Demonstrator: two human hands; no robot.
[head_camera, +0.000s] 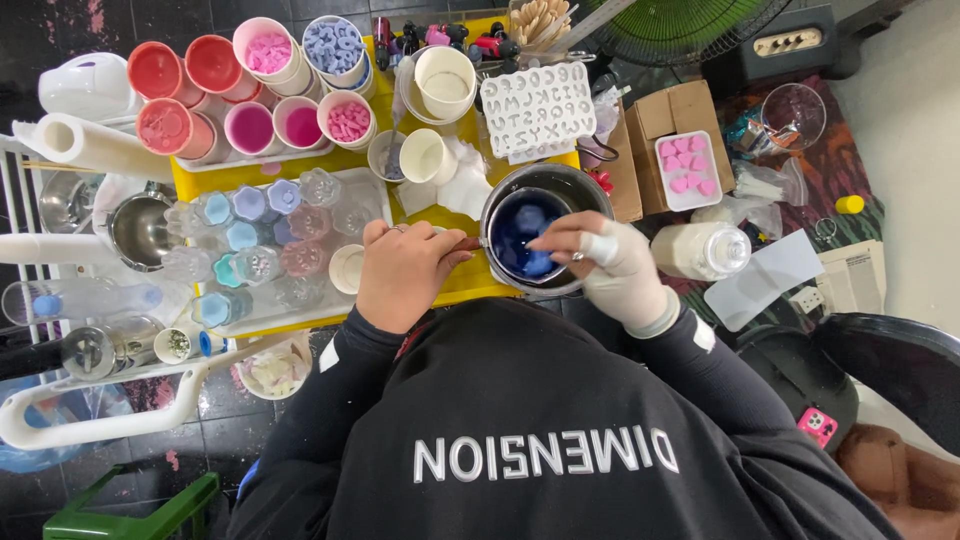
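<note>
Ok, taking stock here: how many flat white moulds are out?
2. A letter mould lies just behind the metal pot; a heart mould holding pink pieces sits on the cardboard box to the right. The clutter may hide others.

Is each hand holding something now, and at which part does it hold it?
The left hand grips the metal pot by its side handle. The right hand reaches into the pot, its fingers at blue pieces; a firm hold cannot be told.

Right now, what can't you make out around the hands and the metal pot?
Head view only:
- Pot handle: covered by the left hand.
- Right hand fingertips: whether they touch the blue pieces in the metal pot is unclear.
- Table edge: hidden by the person's dark top.
</note>
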